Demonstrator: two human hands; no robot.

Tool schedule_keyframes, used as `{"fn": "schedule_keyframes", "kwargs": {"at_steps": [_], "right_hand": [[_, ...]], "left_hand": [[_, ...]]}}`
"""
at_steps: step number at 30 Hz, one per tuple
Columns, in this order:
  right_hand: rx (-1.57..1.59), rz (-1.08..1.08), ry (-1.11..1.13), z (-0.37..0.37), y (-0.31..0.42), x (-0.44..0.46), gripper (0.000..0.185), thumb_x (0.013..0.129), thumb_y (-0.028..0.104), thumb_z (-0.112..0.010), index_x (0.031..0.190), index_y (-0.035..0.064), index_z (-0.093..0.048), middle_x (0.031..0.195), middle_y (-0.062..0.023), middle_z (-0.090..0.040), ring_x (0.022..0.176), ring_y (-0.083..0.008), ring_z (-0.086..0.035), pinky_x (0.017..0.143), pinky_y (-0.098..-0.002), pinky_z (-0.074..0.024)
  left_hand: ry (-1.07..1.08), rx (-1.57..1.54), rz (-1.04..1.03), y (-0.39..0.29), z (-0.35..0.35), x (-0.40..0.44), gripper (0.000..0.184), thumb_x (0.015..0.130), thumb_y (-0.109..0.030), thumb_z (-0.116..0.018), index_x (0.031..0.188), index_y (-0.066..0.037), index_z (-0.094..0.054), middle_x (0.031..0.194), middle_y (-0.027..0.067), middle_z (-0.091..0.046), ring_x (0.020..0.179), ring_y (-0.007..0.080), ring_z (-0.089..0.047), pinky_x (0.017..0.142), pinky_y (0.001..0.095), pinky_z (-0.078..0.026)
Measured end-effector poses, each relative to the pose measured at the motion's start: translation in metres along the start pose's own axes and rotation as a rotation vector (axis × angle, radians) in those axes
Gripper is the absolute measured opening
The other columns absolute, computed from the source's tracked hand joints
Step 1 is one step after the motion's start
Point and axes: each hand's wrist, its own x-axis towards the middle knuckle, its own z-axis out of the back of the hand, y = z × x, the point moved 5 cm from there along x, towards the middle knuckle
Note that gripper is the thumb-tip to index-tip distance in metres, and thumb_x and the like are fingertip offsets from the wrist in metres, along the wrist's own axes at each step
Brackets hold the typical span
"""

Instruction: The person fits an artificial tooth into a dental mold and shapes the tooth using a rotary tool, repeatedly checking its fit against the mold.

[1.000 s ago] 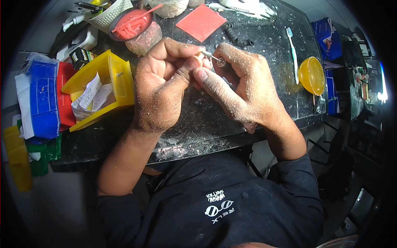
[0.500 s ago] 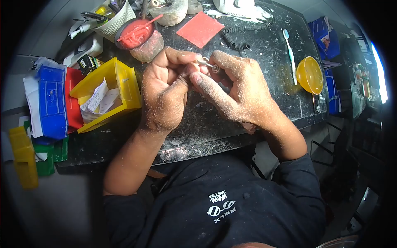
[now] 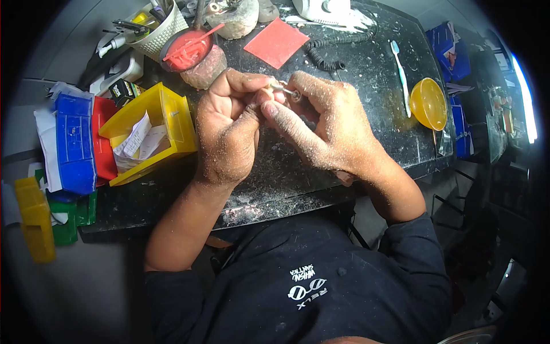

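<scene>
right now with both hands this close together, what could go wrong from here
The metal tip of the tool in the right hand sits right by the fingertips of the left hand, so a slip could nick them. Both hands are dusty, which might weaken their grip. The yellow bin stands open beside the left hand, so dust could land on the papers inside.

Handpiece, one: rounded metal nose showing, body mostly hidden within right hand. Slim shank with pale tip: projects from nose, slanting slightly upward to left hand's fingertips. Small pale workpiece, one: pinched in left fingertips above benchtop, largely covered; shape and contact with tip unclear.
</scene>
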Motion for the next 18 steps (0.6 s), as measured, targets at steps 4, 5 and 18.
{"fn": "schedule_keyframes", "kwargs": {"at_steps": [4,5,18], "right_hand": [[-0.005,-0.029,0.018,0.001,0.000,0.001,0.041,0.092,0.041,-0.072,0.079,0.0032,-0.064,0.062,-0.0130,-0.062,0.057,-0.0328,-0.066,0.056,-0.0411,-0.0510],[0.002,-0.023,0.014,0.000,0.001,0.000,0.041,0.092,0.041,-0.072,0.079,0.0030,-0.064,0.062,-0.0131,-0.062,0.057,-0.0327,-0.066,0.056,-0.0411,-0.0511],[0.108,-0.084,-0.053,0.014,-0.013,0.003,0.037,0.088,0.033,-0.076,0.081,0.0001,-0.062,0.062,-0.0157,-0.061,0.055,-0.0279,-0.063,0.055,-0.0369,-0.0486]], "left_hand": [[-0.011,-0.016,0.011,0.001,0.001,0.000,0.012,0.101,0.004,-0.059,0.113,0.001,-0.057,0.107,0.0128,-0.067,0.097,0.0159,-0.069,0.091,0.0300,-0.058],[-0.012,0.008,0.002,0.001,0.002,0.000,0.012,0.101,0.004,-0.059,0.113,0.001,-0.057,0.107,0.0129,-0.068,0.097,0.0160,-0.069,0.090,0.0299,-0.058],[0.011,0.109,-0.019,-0.006,-0.002,0.001,0.012,0.101,0.002,-0.062,0.112,0.001,-0.058,0.104,0.0115,-0.070,0.089,0.0140,-0.069,0.081,0.0267,-0.057]]}}
